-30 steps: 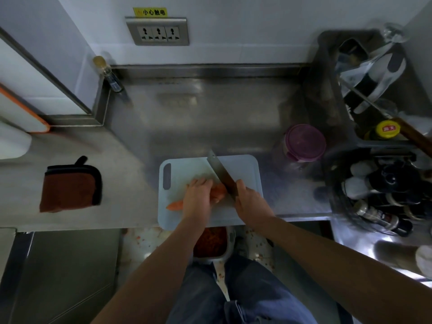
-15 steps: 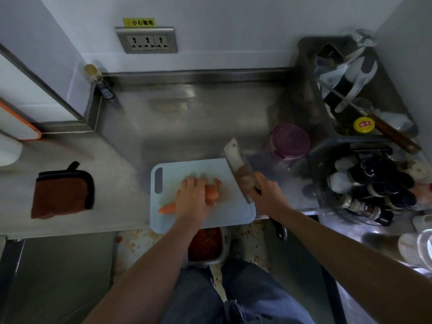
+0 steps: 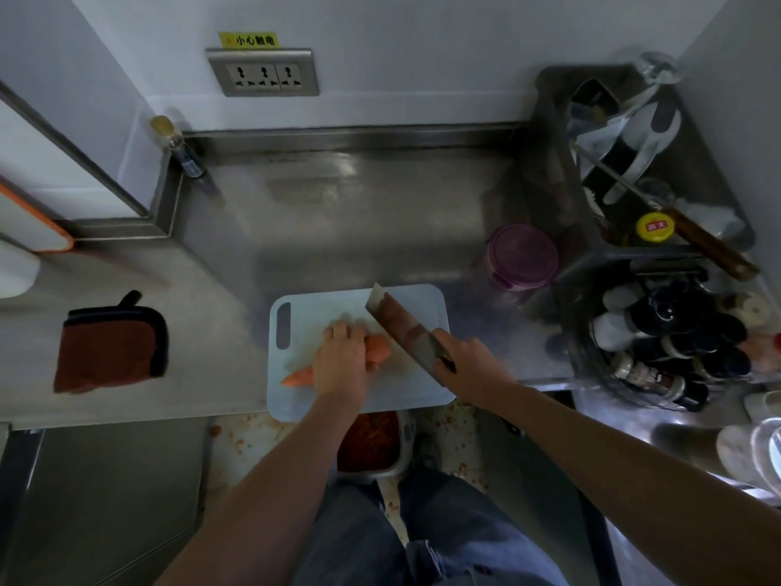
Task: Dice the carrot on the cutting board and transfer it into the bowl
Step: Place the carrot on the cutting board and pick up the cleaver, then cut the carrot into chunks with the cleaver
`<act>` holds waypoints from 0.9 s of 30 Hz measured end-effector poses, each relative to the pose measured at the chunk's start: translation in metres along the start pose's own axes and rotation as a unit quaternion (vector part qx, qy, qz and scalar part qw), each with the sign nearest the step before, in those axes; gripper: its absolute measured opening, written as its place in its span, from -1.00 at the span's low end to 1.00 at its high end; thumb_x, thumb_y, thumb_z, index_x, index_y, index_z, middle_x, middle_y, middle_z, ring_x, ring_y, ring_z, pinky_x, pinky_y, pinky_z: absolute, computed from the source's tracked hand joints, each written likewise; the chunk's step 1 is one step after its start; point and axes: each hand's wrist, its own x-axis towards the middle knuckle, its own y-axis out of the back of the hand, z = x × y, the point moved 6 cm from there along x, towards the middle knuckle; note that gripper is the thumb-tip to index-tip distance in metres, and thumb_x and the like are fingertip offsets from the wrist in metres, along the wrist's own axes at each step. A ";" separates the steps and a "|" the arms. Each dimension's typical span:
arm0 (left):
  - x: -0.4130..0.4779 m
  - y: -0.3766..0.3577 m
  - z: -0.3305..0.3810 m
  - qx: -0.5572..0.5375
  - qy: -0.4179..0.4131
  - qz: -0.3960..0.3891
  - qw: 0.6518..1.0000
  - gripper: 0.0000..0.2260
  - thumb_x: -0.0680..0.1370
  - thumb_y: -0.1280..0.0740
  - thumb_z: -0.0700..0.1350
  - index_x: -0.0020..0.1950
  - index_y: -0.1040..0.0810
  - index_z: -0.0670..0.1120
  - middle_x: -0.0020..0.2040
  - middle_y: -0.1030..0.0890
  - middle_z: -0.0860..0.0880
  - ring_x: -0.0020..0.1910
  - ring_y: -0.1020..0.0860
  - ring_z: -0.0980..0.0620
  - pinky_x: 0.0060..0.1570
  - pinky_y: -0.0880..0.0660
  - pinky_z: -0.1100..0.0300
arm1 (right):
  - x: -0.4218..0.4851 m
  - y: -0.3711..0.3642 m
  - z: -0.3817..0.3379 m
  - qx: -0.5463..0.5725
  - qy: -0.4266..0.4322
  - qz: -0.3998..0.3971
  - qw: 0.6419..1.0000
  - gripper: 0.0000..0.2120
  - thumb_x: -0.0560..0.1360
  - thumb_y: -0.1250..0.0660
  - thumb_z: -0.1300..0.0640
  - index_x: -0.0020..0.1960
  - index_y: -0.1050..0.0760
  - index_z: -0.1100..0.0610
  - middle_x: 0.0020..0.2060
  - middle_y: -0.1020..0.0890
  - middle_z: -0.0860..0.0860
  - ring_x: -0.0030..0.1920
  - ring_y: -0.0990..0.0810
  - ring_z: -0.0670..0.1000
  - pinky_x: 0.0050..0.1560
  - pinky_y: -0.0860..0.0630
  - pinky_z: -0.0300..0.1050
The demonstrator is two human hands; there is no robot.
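Observation:
An orange carrot (image 3: 377, 348) lies across the pale blue cutting board (image 3: 418, 306) at the counter's front edge. My left hand (image 3: 340, 359) grips the carrot's middle and holds it down; the thin tip sticks out to the left. My right hand (image 3: 471, 359) holds the handle of a broad cleaver (image 3: 405, 329), whose blade slants just right of the carrot's thick cut end. Below the board's front edge sits a grey bowl (image 3: 403, 461) full of diced carrot, partly hidden by my left forearm.
A purple-lidded jar (image 3: 524, 255) stands right of the board. A rack of dark bottles (image 3: 667, 344) and utensils fills the right side. A brown cloth (image 3: 112, 344) lies at the left, a small bottle (image 3: 177, 152) in the back corner. Carrot bits litter the floor.
The cleaver was on the carrot, then swung up and away to the right, and now has come back beside the carrot's thick end. My left hand stays on the carrot.

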 end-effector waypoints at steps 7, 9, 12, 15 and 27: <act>-0.001 0.001 0.002 -0.011 0.006 -0.001 1.000 -0.54 0.52 -0.39 -0.01 0.37 -0.37 -0.04 0.31 -0.34 -0.08 0.29 -0.32 -0.07 0.19 -0.44 0.10 | 0.003 -0.002 0.008 -0.033 -0.028 0.014 0.999 -0.90 0.55 -0.16 0.21 0.04 -0.32 0.08 -0.42 -0.45 0.07 -0.41 -0.47 0.11 -0.39 -0.42 0.06; -0.001 0.002 0.002 -0.011 0.007 -0.007 1.000 -0.54 0.52 -0.39 -0.02 0.37 -0.36 -0.05 0.31 -0.33 -0.08 0.29 -0.32 -0.07 0.17 -0.45 0.10 | 0.007 0.005 0.017 -0.027 -0.068 0.051 0.996 -0.84 0.56 -0.16 0.21 0.13 -0.35 0.12 -0.39 -0.48 0.06 -0.39 -0.48 0.08 -0.37 -0.44 0.00; 0.000 0.002 0.002 -0.011 0.008 -0.013 1.000 -0.53 0.52 -0.39 -0.01 0.39 -0.35 -0.04 0.31 -0.32 -0.09 0.30 -0.31 -0.08 0.17 -0.46 0.09 | 0.010 0.020 0.030 -0.026 -0.135 0.105 0.985 -0.86 0.56 -0.14 0.23 0.12 -0.33 0.16 -0.31 -0.54 0.10 -0.32 -0.53 0.14 -0.31 -0.52 0.05; 0.000 0.002 0.001 -0.006 0.010 -0.020 1.000 -0.51 0.53 -0.38 0.00 0.41 -0.33 -0.03 0.32 -0.32 -0.10 0.31 -0.31 -0.09 0.19 -0.47 0.07 | 0.012 0.030 0.035 -0.029 -0.170 0.141 0.975 -0.93 0.57 -0.13 0.24 0.04 -0.28 0.16 -0.30 -0.54 0.12 -0.29 -0.53 0.17 -0.28 -0.54 0.09; 0.005 0.002 0.002 0.006 0.020 -0.028 0.999 -0.48 0.53 -0.37 0.05 0.43 -0.30 0.00 0.31 -0.34 -0.11 0.30 -0.32 -0.11 0.19 -0.44 0.03 | 0.016 0.022 0.027 -0.010 -0.138 0.110 0.984 -0.80 0.58 -0.14 0.22 0.20 -0.31 0.16 -0.35 -0.53 0.09 -0.35 -0.54 0.13 -0.35 -0.50 0.03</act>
